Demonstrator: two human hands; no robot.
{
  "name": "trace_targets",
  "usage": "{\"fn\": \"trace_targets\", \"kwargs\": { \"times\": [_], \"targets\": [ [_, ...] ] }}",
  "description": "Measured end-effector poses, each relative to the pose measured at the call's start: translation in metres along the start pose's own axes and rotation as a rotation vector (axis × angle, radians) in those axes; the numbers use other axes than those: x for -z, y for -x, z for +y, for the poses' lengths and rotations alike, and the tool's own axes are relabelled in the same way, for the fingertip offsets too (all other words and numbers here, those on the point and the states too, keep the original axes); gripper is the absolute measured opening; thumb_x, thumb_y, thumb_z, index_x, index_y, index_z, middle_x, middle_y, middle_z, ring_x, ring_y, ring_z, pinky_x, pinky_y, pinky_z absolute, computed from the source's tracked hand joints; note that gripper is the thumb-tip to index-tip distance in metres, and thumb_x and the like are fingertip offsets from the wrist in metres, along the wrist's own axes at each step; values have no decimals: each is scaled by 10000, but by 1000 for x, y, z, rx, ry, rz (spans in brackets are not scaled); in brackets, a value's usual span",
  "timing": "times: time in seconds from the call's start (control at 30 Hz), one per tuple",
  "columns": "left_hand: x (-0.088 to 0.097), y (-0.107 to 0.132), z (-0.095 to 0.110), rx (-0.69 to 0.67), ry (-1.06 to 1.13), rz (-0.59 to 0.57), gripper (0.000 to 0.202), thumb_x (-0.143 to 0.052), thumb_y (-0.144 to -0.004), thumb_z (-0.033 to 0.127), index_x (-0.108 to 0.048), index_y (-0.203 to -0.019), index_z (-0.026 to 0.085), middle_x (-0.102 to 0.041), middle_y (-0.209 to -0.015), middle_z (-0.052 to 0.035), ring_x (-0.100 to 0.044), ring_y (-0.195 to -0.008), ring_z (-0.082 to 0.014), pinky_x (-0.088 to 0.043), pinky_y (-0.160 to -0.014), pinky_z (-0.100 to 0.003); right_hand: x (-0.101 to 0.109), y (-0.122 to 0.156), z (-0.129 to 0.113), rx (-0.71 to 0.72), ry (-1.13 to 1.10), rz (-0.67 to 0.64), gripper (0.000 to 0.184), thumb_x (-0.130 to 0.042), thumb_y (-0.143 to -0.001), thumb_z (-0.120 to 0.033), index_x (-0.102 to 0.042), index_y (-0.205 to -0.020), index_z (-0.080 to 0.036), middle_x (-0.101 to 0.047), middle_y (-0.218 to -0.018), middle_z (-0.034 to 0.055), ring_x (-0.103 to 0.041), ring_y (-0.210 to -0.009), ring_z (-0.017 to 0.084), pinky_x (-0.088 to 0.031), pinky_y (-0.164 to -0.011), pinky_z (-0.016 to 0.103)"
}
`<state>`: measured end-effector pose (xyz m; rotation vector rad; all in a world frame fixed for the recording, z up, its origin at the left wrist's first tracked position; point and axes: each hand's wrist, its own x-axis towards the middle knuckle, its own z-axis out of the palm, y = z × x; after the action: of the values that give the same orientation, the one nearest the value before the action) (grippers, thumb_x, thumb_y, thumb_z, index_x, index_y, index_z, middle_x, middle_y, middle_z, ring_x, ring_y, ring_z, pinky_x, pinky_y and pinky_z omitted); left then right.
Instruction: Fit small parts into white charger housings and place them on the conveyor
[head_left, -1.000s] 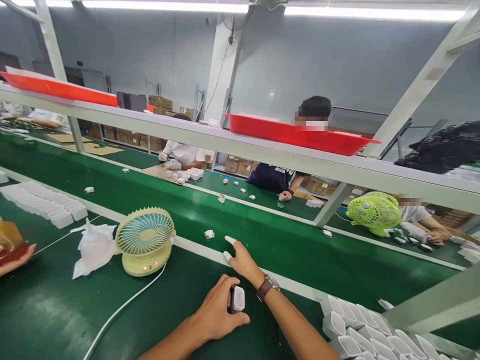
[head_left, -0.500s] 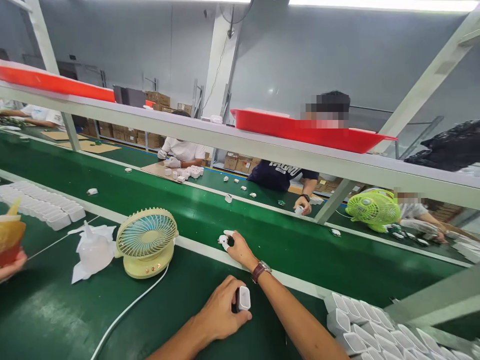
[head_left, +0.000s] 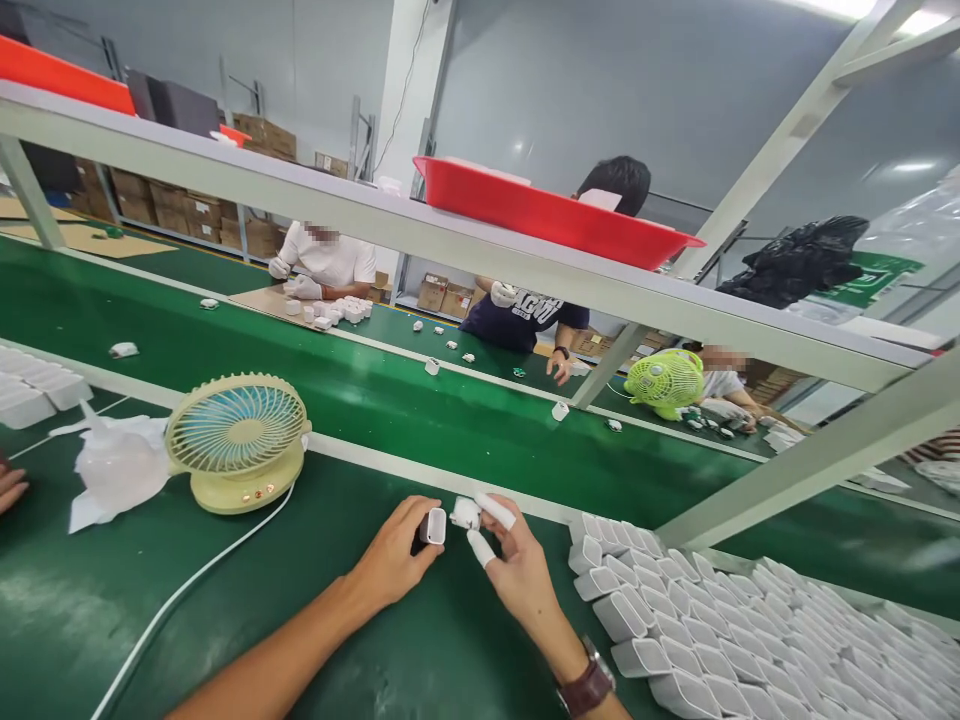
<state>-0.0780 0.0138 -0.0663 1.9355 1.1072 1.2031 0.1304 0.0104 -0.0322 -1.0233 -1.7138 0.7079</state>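
My left hand [head_left: 401, 553] is closed around a white plastic housing [head_left: 436, 526], a small hollow case whose open end faces right. Close by, my right hand [head_left: 517, 560] pinches a small white part [head_left: 466, 513] with dark bits on it; its exact kind I cannot make out. White covers sleeve the thumb and a finger of that hand. A narrow gap separates the part from the mouth of the housing. Both hands are above the green work surface [head_left: 315, 610], on the near side of the belt.
Many white housings [head_left: 705, 620] stand packed at the right. A cream fan [head_left: 240, 440] with a white cable and a wrapped bottle [head_left: 120, 455] are on the left. Beyond runs a green conveyor belt [head_left: 360, 400] carrying scattered parts. Overhead, a shelf holds a red tray [head_left: 547, 215]. Co-workers sit opposite.
My right hand has come back from the belt with the small white part, to beside the housing in my left hand. The view has swung right. A co-worker opposite has let go of a white housing.
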Motion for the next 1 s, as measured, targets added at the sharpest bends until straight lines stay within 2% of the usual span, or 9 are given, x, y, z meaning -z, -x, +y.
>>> {"fn": "trace_targets", "kwargs": {
  "times": [0.17,0.33,0.63,1.0],
  "targets": [
    [-4,6,-4,-74,-60,33,517,-622,-909,189,-491,-1405,255,-654,-1311,-89,-648,-1183,-255,-546,-1037,-447,-3,23,-14,150,237,13,441,-564,-961,-212,-588,-1398,-266,-644,-1244,109,-674,-1114,218,-571,-1027,402],
    [-5,6,-7,-141,-101,52,531,-645,-931,215,-462,-1426,272,-673,-1291,-89,-652,-1183,-267,-565,-1020,-477,0,28,-16,255,310,-14,469,-532,-968,-133,-558,-1417,-266,-653,-1282,110,-664,-1180,224,-574,-1033,393],
    [-4,6,-8,-252,-149,59,543,-636,-952,190,-455,-1458,264,-671,-1281,-106,-628,-1214,-274,-575,-1009,-469,2,27,-24,318,374,-94,618,-496,-948,-44,-434,-1517,-278,-624,-1339,113,-635,-1251,223,-555,-1084,402],
    [-4,5,-5,-301,-148,71,435,-629,-959,203,-521,-1379,228,-680,-1235,-123,-634,-1181,-283,-571,-1011,-495,1,29,-30,338,445,-92,633,-487,-948,-45,-404,-1535,-267,-624,-1338,130,-641,-1245,244,-576,-1066,415]
  ]
}}
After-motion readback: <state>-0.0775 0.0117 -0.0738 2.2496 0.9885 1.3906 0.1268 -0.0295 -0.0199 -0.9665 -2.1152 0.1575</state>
